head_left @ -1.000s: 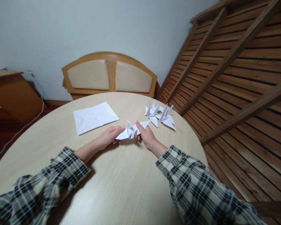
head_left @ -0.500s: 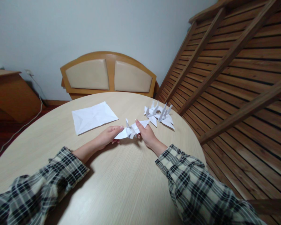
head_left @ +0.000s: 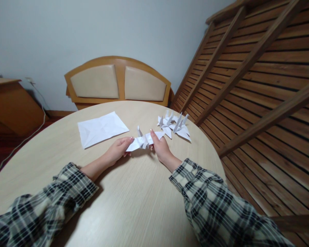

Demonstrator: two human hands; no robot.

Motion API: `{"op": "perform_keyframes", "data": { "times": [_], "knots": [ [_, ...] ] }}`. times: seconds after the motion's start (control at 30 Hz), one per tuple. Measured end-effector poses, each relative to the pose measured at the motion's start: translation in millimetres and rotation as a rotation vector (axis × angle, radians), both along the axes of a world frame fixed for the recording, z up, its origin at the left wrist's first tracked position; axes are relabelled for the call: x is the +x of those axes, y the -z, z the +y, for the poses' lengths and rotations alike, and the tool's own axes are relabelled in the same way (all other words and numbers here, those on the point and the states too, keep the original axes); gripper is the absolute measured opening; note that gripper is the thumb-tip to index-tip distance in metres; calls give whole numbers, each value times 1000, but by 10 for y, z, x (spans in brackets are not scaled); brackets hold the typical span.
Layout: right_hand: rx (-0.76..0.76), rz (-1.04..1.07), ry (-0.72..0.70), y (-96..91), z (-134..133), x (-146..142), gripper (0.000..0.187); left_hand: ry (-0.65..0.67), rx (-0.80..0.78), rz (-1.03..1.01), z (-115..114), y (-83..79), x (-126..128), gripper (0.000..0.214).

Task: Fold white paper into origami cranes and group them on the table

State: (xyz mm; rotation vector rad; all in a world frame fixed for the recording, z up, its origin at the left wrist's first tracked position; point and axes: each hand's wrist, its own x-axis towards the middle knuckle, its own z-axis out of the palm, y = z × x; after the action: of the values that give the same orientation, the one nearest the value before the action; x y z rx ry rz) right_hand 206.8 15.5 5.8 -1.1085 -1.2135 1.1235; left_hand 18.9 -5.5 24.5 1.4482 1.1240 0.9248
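Since the earlier frame, the middle of the folded paper crane (head_left: 143, 141) had spread a little wider and flatter, while the two hands had hardly moved. The crane, white and winged, was held in front of the person, just above the middle of the table (head_left: 134, 195), with one slim point standing up on its far side.

The left hand (head_left: 118, 149) pinched the tip of the left wing, thumb on top and fingers curled underneath. The right hand (head_left: 160, 148) gripped the right wing the same way, its thumb pointing up and away.

The likeliest trouble was a tear: pulling both wings outward too hard could have split the paper at the central folds. An uneven pull might have left the body lopsided, and a tight pinch could have creased the wings.

Beyond the right hand, at the far right, stood a cluster of finished cranes (head_left: 179, 127), crowded so closely that they could not be counted surely. A careless swing of that hand could have knocked or crushed them. At the far left lay a creased white sheet of paper (head_left: 101, 128), near the left hand but apart from it; a brushing sleeve (head_left: 76, 187) might have dragged it.
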Motion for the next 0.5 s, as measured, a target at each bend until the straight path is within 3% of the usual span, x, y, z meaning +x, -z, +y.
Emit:
{"op": "perform_keyframes", "data": {
  "times": [0.5],
  "knots": [
    [38, -26, -114, -17, -2, 46, 54, 48, -35, -7, -80, -164, -34, 34]
  ]
}}
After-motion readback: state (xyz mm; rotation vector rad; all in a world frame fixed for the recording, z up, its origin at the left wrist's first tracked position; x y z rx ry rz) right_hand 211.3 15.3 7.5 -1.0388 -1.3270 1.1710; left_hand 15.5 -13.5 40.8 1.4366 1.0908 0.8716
